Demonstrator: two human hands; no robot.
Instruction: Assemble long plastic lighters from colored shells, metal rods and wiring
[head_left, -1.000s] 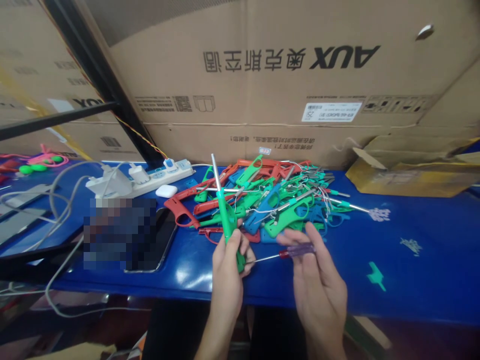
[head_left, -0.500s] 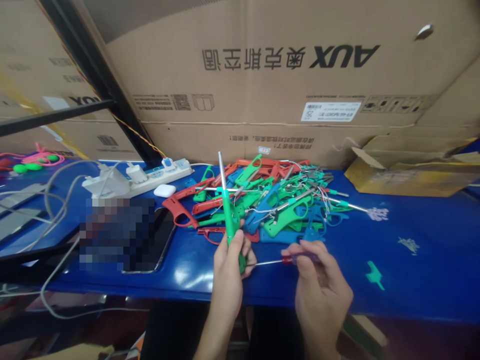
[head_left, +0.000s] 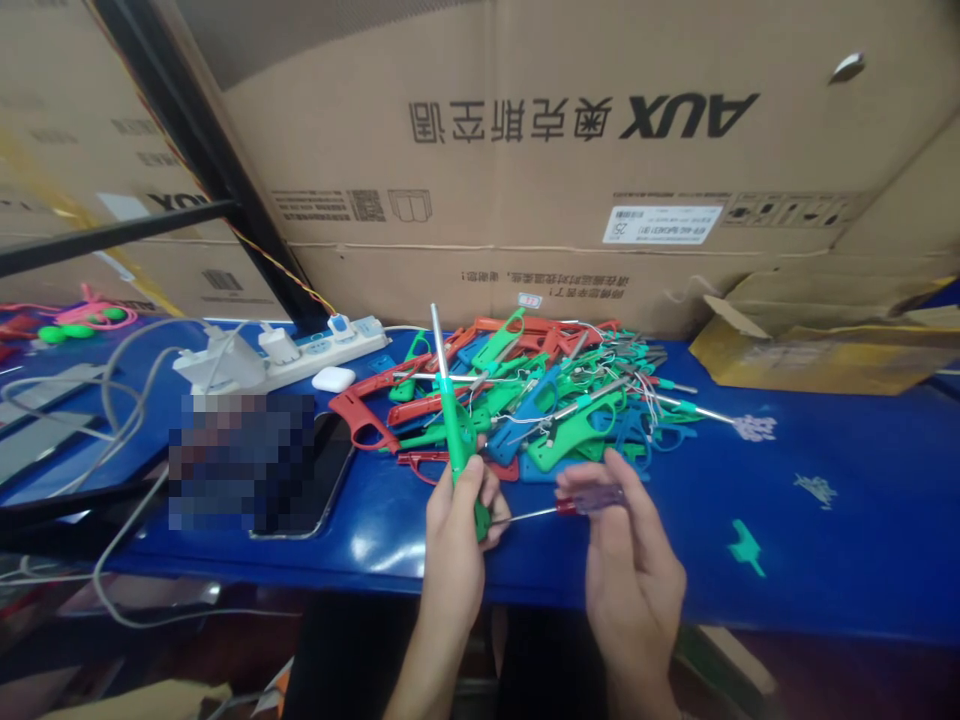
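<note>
My left hand (head_left: 466, 515) is closed round the handle of a green long-necked lighter (head_left: 452, 420), whose metal tube points up and away. Between the fingers and thumb of my right hand (head_left: 634, 560) is a screwdriver (head_left: 589, 500) with a clear purplish handle and a red collar. Its shaft lies nearly level, and the tip meets the lower end of the lighter's handle near my left fingers. Exactly where the tip sits is hidden. Just beyond both hands spreads a pile of red, green and blue lighter parts (head_left: 574, 435) with metal tubes and thin wires.
A small heap of pale screws (head_left: 754, 428), another small heap (head_left: 815, 489) and a green plastic piece (head_left: 746, 548) lie at the right. An open carton (head_left: 817, 350) stands behind. On the left are a power strip (head_left: 322, 350), a white case (head_left: 334, 379) and a tablet (head_left: 322, 480).
My right hand has shifted slightly left and its fingers have turned about the screwdriver, with the index finger now raised higher. The lighter stays in my left hand, almost unmoved.
</note>
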